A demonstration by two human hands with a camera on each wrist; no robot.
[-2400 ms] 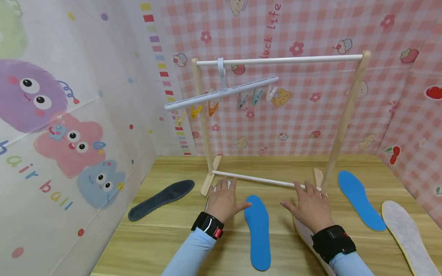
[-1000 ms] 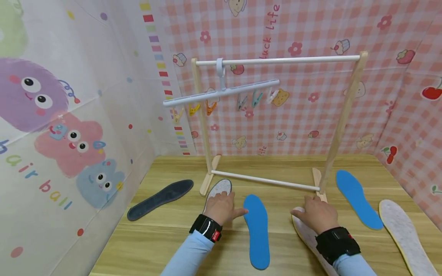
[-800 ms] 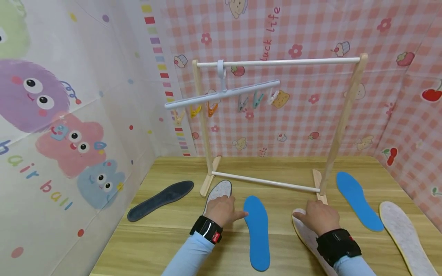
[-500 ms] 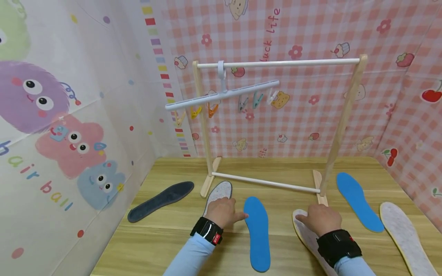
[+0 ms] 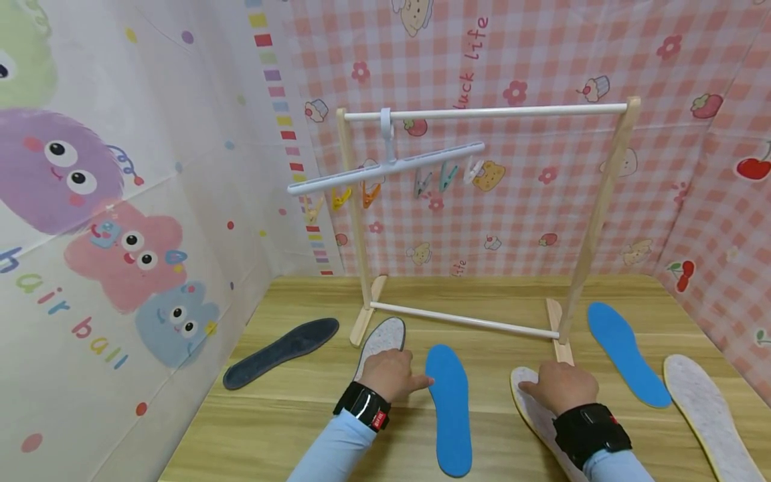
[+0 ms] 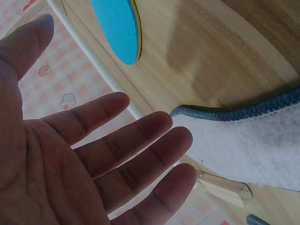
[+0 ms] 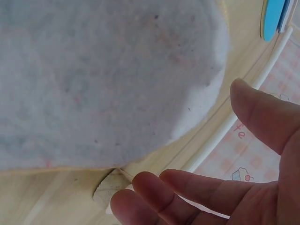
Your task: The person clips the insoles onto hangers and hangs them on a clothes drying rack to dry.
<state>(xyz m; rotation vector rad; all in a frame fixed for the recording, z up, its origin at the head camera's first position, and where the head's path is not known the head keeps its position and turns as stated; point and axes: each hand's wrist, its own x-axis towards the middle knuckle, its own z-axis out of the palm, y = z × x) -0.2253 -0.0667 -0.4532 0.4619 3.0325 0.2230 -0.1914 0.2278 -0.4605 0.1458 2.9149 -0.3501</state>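
So the left hand (image 5: 388, 376) has its fingers (image 6: 140, 133) a bit spread and loosely bent, thumb well apart, clamped on nothing. The dark-edged grey insole (image 5: 385, 335) pokes out just ahead of those fingertips, long axis running away from the person and leaning slightly right; the hand hides its near part. Touching or just over it? Can't tell.

The right hand (image 5: 566, 387) looks similar: thumb and fingers wide apart, nothing gripped. The yellow-edged grey insole (image 5: 539, 414) has its rounded end on the thumb side, fingertips just beside the rim, and its length runs back under the wrist, angling right toward the person. Contact is unclear there too. Each hand is easily the nearer one to its own insole.

The middle blue insole (image 5: 450, 415) lies lengthwise between the hands, closer to the left, whose thumb tip shows over its edge.

Further out, the other blue insole (image 5: 626, 351) sits right of the right fingers, with the far-right pale insole (image 5: 705, 402) past that. The black insole (image 5: 280, 351) is off left of the left fingers. Ahead of both stands the wooden rack (image 5: 604, 194), with the hanger (image 5: 343, 181) and its coloured clips (image 5: 371, 195) highest up.
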